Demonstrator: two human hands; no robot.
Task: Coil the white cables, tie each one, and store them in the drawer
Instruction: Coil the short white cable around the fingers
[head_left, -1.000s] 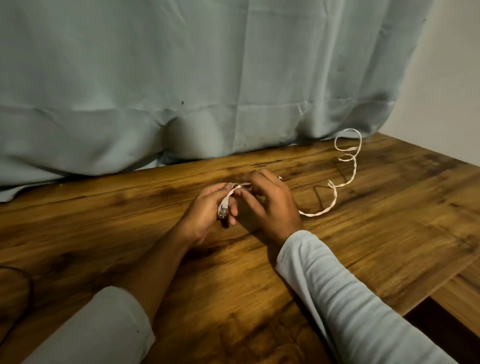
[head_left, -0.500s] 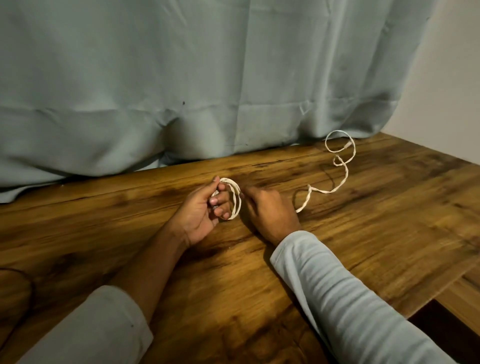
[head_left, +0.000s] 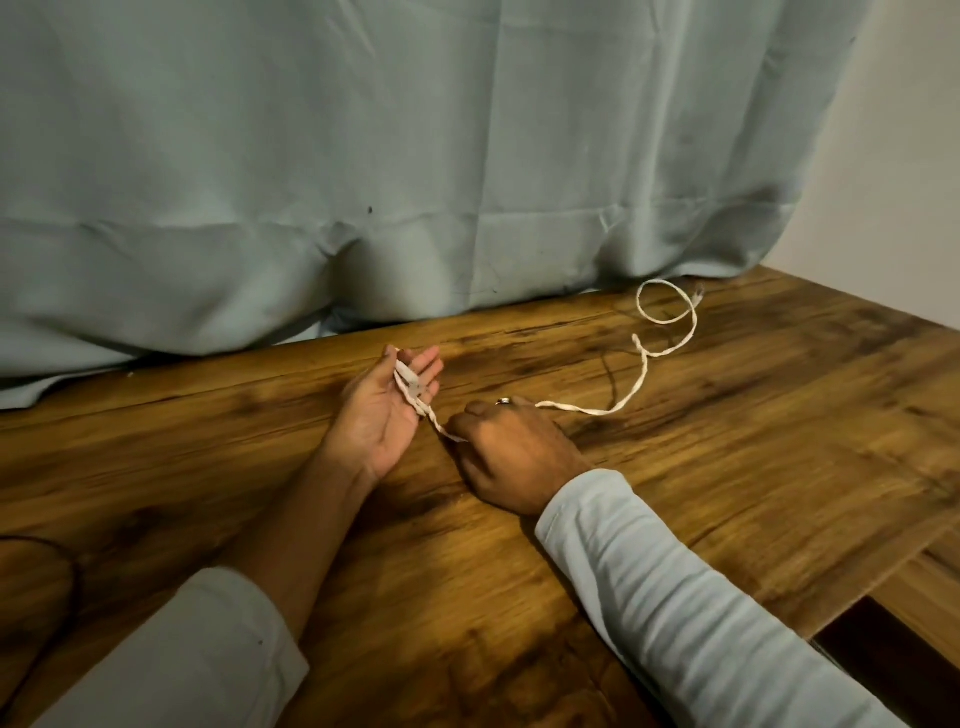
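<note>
A white cable (head_left: 623, 402) lies across the wooden table (head_left: 779, 441). Its near end is wound over the fingers of my left hand (head_left: 382, 415), which is palm up with fingers nearly straight; the thumb pinches the cable against the index finger. A short taut stretch runs from there into my right hand (head_left: 514, 449), which rests knuckles up on the table and grips the cable in curled fingers. Beyond my right hand the cable trails right and back to a small loop (head_left: 665, 304) near the curtain, where its plug end lies. No drawer can be told for sure.
A pale green curtain (head_left: 415, 182) hangs along the table's back edge, with a plain wall (head_left: 909, 156) at the right. The table's front right edge drops to a dark gap (head_left: 883, 654) beside a lower wooden surface (head_left: 935, 587). A thin dark cord (head_left: 72, 571) curves at the far left.
My left hand has turned palm up and spread its fingers, with the small coil now flattened across them. My right hand has slid along the cable toward me, and the tail has shifted.
</note>
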